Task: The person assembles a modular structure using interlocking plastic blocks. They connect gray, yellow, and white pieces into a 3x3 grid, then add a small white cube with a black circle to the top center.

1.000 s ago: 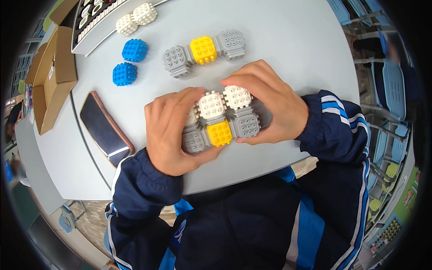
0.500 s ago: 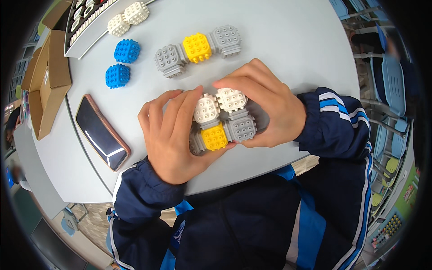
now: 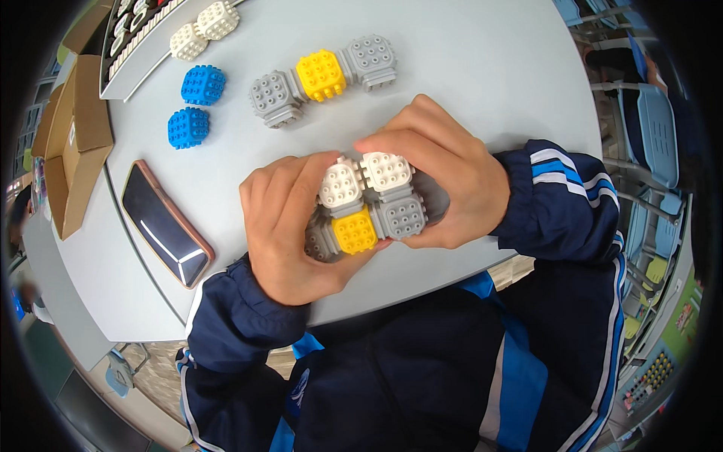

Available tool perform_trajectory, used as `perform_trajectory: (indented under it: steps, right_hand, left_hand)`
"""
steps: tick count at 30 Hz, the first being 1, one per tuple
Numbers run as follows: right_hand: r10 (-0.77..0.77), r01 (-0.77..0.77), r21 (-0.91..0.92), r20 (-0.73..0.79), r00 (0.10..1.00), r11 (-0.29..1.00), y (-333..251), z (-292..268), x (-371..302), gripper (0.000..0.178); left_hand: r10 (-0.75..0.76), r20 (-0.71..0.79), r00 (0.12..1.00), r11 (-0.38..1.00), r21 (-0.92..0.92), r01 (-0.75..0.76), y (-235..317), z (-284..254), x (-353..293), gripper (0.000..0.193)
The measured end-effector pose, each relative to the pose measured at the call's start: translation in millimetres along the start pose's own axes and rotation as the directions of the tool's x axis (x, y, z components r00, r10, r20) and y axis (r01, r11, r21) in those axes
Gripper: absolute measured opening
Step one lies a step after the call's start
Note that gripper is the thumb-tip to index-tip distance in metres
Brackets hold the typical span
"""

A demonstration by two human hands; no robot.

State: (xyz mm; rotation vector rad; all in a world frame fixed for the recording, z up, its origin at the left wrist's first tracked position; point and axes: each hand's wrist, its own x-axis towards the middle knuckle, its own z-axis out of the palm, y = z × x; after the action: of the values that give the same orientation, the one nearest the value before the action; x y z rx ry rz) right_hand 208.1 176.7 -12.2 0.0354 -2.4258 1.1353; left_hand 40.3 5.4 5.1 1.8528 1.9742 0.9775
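Between my two hands is a cluster of studded building blocks. A yellow block (image 3: 354, 231) sits in its near row, with a grey block (image 3: 405, 216) on its right and another grey block (image 3: 320, 242) on its left, partly covered by my fingers. Above them are two white blocks, a left one (image 3: 340, 185) and a right one (image 3: 387, 171), side by side with a narrow gap. My left hand (image 3: 282, 230) is curled round the left side, thumb along the near edge. My right hand (image 3: 456, 177) grips the right side, index finger on the right white block.
Beyond my hands lies a joined row of grey, yellow and grey blocks (image 3: 322, 75). To its left are two blue blocks (image 3: 202, 84) and a white pair (image 3: 218, 20). A phone (image 3: 167, 224), an open cardboard box (image 3: 79, 143) and a tray of parts (image 3: 143, 47) stand further left.
The two white blocks sit slightly closer together, and my left fingers have drawn in around the left one. The whole table view has shifted slightly left.
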Motion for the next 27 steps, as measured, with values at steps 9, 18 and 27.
perform_trajectory:
  steps: [9,18,27]
  right_hand:
    - [-0.001,0.001,0.003,0.015,1.000,1.000,0.8,0.0,-1.9,0.081]
    - [0.116,-0.082,-0.177,0.190,0.975,0.981,-3.6,-13.9,3.6,0.098]
    - [0.165,-0.144,-0.106,0.229,0.959,0.984,1.4,-25.7,2.0,0.099]
  left_hand:
    - [0.075,0.001,0.997,0.995,0.064,-0.075,-5.4,-1.7,-0.9,0.085]
    - [0.016,-0.001,1.000,1.000,-0.017,-0.016,-6.6,-9.5,-4.1,0.124]
    - [-0.010,0.083,0.996,1.000,-0.009,0.010,-21.7,-22.4,-9.1,0.115]
